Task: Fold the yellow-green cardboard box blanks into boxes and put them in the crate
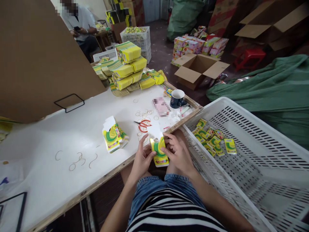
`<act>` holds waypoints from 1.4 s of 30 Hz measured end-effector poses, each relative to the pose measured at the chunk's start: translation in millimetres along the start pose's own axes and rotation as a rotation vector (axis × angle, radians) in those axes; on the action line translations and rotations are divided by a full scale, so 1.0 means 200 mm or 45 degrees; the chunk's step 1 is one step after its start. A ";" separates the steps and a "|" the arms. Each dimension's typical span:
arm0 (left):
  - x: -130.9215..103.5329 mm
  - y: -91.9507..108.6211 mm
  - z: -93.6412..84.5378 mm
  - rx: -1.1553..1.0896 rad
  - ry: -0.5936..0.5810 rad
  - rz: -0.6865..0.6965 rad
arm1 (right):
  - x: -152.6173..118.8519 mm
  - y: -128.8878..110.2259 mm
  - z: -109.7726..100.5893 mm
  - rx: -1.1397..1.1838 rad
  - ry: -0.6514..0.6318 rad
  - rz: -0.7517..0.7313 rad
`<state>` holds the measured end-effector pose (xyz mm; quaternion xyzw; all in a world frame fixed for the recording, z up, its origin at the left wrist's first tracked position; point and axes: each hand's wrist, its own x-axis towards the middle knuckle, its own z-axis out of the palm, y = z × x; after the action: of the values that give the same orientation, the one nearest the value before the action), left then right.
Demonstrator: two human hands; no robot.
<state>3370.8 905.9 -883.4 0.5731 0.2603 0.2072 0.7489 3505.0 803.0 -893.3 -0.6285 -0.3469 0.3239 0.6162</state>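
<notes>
Between my two hands, over my lap at the table's front edge, is a small yellow and green carton (159,148) with its white top flaps standing up. My left hand (143,156) grips its left side, thumb on the front. On the right side my right hand (177,151) pinches it, thumb also on the printed face. The fingers behind the carton are partly hidden. To the left on the white table lie several similar cartons (112,137) in a loose pile. Red-handled scissors (144,125) rest just beyond my left hand, among scattered rubber bands (146,112).
A white plastic crate (241,106) with several small yellow packs (212,141) stands at my right. Bundled yellow cartons (127,69) are stacked at the table's back. A dark mug (177,99) and a pink phone-shaped item (161,106) sit near the corner. A seated person (80,29) is at the far left.
</notes>
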 end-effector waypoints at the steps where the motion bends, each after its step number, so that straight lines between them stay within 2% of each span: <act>1: 0.00 0.02 -0.01 -0.021 -0.060 -0.014 | 0.01 -0.01 -0.01 0.020 -0.065 -0.008; 5: -0.02 0.05 -0.05 -0.112 -0.236 -0.059 | 0.03 -0.04 -0.07 0.053 -0.243 -0.040; 9: -0.04 0.04 -0.05 -0.174 -0.301 -0.074 | 0.05 -0.06 -0.11 -0.101 -0.308 -0.102; 12: -0.04 0.02 -0.03 -0.205 -0.274 -0.098 | 0.05 -0.05 -0.10 -0.174 -0.252 -0.185; 15: -0.04 0.02 -0.02 -0.193 -0.260 -0.120 | 0.05 -0.04 -0.08 -0.074 -0.126 -0.165; 17: -0.03 0.02 -0.01 -0.134 -0.262 -0.109 | 0.06 -0.04 -0.09 -0.071 -0.098 -0.180; 20: -0.02 0.02 -0.01 -0.014 -0.178 -0.087 | 0.07 -0.07 -0.12 -0.192 -0.138 -0.231; 23: -0.01 -0.01 0.00 0.138 -0.059 -0.074 | 0.08 -0.08 -0.13 -0.208 -0.255 -0.081; 25: -0.01 -0.02 0.01 0.174 -0.038 -0.067 | 0.09 -0.07 -0.12 -0.239 -0.327 0.023; 30: -0.01 -0.03 0.01 0.056 -0.119 -0.026 | 0.11 -0.06 -0.09 -0.564 -0.255 0.060; 33: -0.01 -0.02 0.01 0.006 -0.135 -0.022 | 0.12 -0.07 -0.08 -0.690 -0.265 0.048; 39: 0.00 -0.02 0.01 -0.029 -0.087 -0.030 | 0.10 -0.09 -0.03 -0.862 -0.236 0.057; 42: 0.00 -0.02 0.00 -0.034 -0.041 -0.046 | 0.09 -0.09 -0.03 -0.807 -0.231 0.028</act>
<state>3371.2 904.8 -887.6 0.5617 0.2558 0.1880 0.7640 3520.3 815.1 -875.7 -0.7614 -0.4772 0.2611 0.3528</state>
